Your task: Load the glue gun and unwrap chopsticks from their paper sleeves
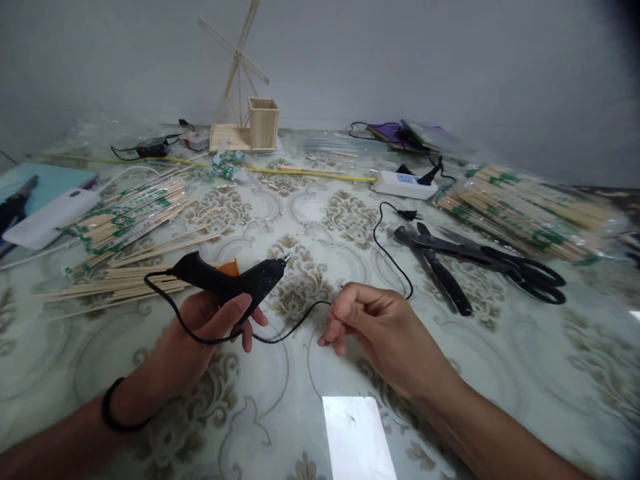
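Glue gun sits in the left hand, at nine o'clock from the middle of the tabletop, with its nozzle aimed toward two o'clock and its orange trigger on the side away from the person. The left grip is closed around the black body, thumb along the near side. The right hand, at five o'clock, has its fingers curled beside the cord; whether that grip pinches the cord or merely has it passing behind, I cannot tell. The cord loops below the gun, reaches the right fingers, then runs up to a loose plug at one o'clock, short of the power strip. I'd judge the step in hand to be handling the gun and its cord, the nozzle touching nothing. From this hold, any move calls for a steady left wrist, the tip kept away from the right fingers, and enough slack in the cord. Loose sticks lie at nine o'clock, bagged sticks at two, pliers and scissors at three. Toward eleven, near the wall, a stick windmill stands beside a square stick cup.
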